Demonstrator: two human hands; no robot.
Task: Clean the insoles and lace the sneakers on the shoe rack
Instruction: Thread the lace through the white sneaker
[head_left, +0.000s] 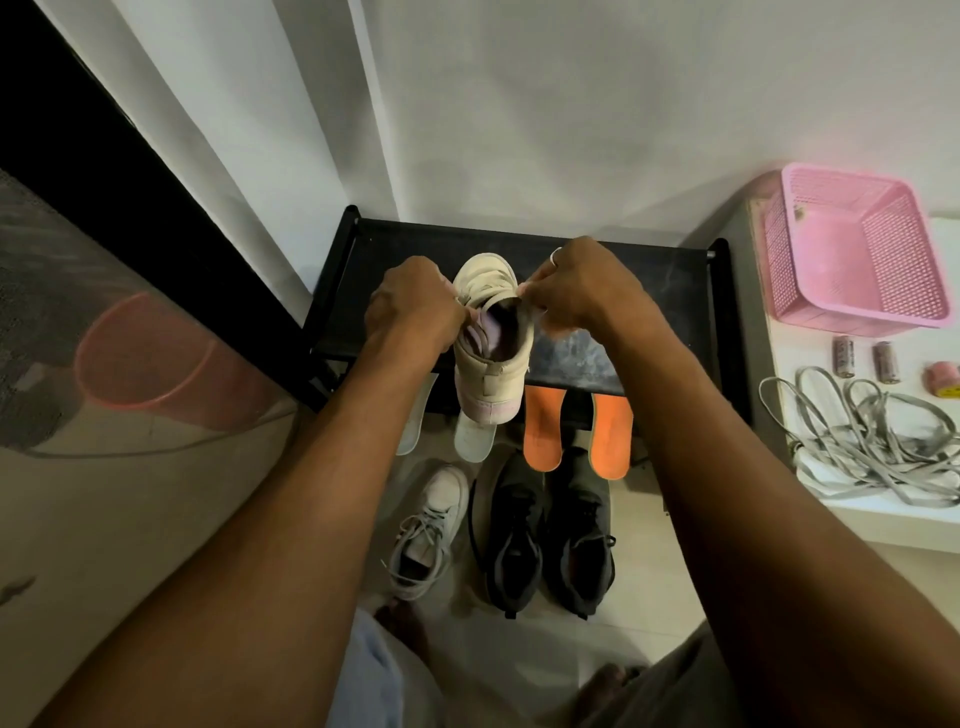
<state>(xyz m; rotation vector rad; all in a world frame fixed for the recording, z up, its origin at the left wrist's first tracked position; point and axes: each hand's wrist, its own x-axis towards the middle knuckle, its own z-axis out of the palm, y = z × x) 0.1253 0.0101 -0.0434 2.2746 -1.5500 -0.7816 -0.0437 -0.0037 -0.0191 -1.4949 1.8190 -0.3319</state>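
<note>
The cream sneaker stands on the shoe rack, with the left hand and right hand each pinching its lace at the collar. It looks nearly laced, and its mate on the floor is done. The black sneakers, loose insoles and grey laces on the counter seemingly remain.

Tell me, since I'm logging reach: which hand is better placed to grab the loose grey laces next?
Right hand, probably: the grey laces lie on its side; the left hand would have to cross the cream sneaker.
</note>
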